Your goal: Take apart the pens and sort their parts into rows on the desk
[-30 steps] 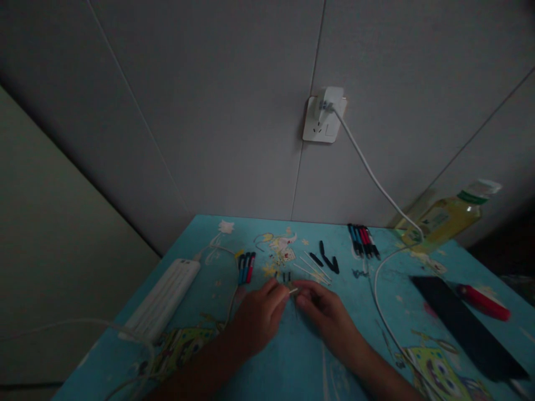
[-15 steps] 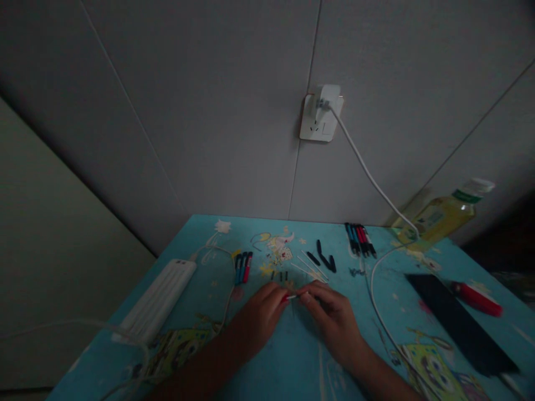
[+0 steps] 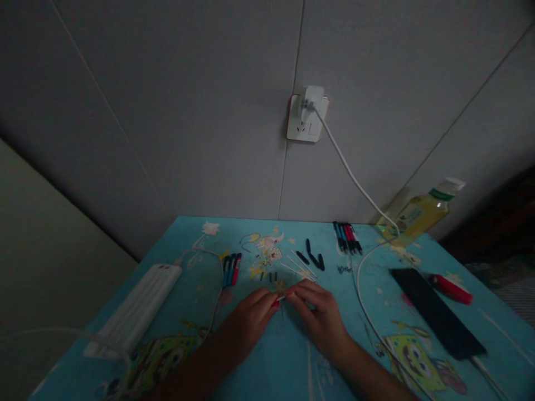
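Note:
My left hand (image 3: 253, 318) is closed round a red pen barrel (image 3: 275, 303), most of it hidden by the fingers. A thin white pen refill (image 3: 281, 298) sticks out of the barrel's end. The fingertips of my right hand (image 3: 320, 314) pinch the refill's other end; whether a small part is there too, I cannot tell. Just beyond the hands lie several short dark pen grips (image 3: 270, 277), loose white refills (image 3: 298, 266) and black pen pieces (image 3: 314, 256). Blue and red pen barrels (image 3: 232, 270) rest side by side at the left.
Several pens (image 3: 348, 238) lie in a row near the wall, with small metal springs (image 3: 345, 269) before them. At right are a yellow liquid bottle (image 3: 418, 217), a black phone-like slab (image 3: 437, 312) and a red object (image 3: 451, 289). A white power strip (image 3: 136, 309) and cables lie left.
The view has turned slightly right, so everything appears shifted left. Both hands keep their hold on the barrel and refill, nearly in the same pose.

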`<state>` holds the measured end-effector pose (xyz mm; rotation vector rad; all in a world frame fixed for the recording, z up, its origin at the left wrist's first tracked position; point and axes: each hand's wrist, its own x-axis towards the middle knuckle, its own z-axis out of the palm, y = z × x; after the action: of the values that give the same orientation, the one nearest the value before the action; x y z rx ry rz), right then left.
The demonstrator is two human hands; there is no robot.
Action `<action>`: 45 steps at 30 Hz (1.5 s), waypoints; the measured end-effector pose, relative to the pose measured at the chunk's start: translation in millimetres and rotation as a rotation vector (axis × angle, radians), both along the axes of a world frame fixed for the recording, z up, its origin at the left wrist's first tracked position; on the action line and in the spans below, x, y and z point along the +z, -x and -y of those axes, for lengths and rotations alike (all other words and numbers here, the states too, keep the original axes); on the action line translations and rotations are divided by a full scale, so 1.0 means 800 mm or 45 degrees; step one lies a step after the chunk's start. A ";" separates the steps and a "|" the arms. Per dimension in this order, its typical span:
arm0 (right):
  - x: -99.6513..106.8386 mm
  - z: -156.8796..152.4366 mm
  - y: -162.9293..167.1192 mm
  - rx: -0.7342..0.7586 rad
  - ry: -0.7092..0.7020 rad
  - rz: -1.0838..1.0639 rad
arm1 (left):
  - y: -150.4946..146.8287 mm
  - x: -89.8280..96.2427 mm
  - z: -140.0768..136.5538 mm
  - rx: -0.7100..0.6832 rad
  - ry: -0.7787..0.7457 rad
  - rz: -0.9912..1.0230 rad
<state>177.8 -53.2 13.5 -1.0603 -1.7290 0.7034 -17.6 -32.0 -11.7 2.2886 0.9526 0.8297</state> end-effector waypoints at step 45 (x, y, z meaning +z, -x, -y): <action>-0.007 0.001 0.003 -0.032 0.096 -0.030 | 0.000 0.003 0.001 0.117 -0.148 -0.117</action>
<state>175.7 -53.8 8.1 -1.1193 -1.6774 0.7670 -17.9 -32.5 -9.5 2.4156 1.0832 0.8446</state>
